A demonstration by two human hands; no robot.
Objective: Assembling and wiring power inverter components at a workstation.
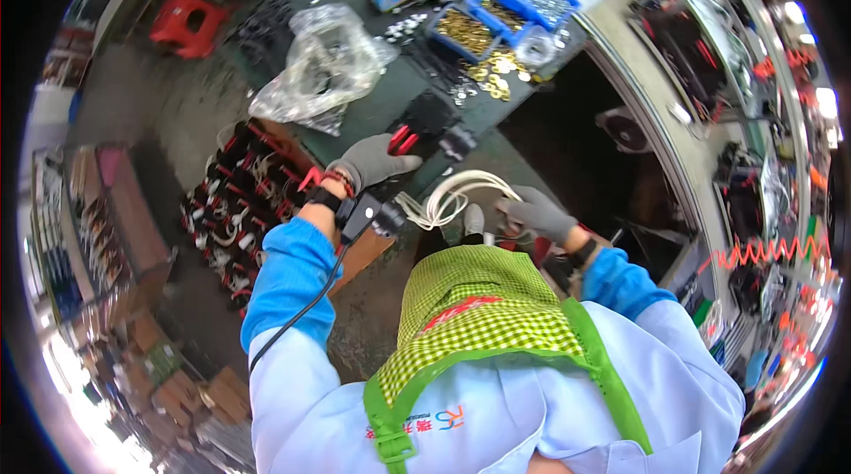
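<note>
From where I'm standing, I can see the worker's right hand (542,215), in a grey glove, with its grip closed around one end of a looped white cable (456,195). The loops spread between the two hands, in front of the green checked apron (474,297).

The left hand (377,161), gloved the same way, is up at the near side of the dark green table (372,111). Its fingers are right by a red piece (404,139) next to a black block (427,112); whether that grip is pinching the piece or only resting there, I can't tell. A black device (368,215) sits at the left wrist, its lead running down the sleeve.

Further back on the table, a crumpled clear plastic bag (324,66) lies to the left. To the right, brass-coloured washers (498,80) are scattered beside a blue bin (456,50) of small brass-coloured parts. Off the table's left side is a heap of black parts (235,217) mixed with red bits and white leads. A red stool (188,24) stands on the floor beyond.
</note>
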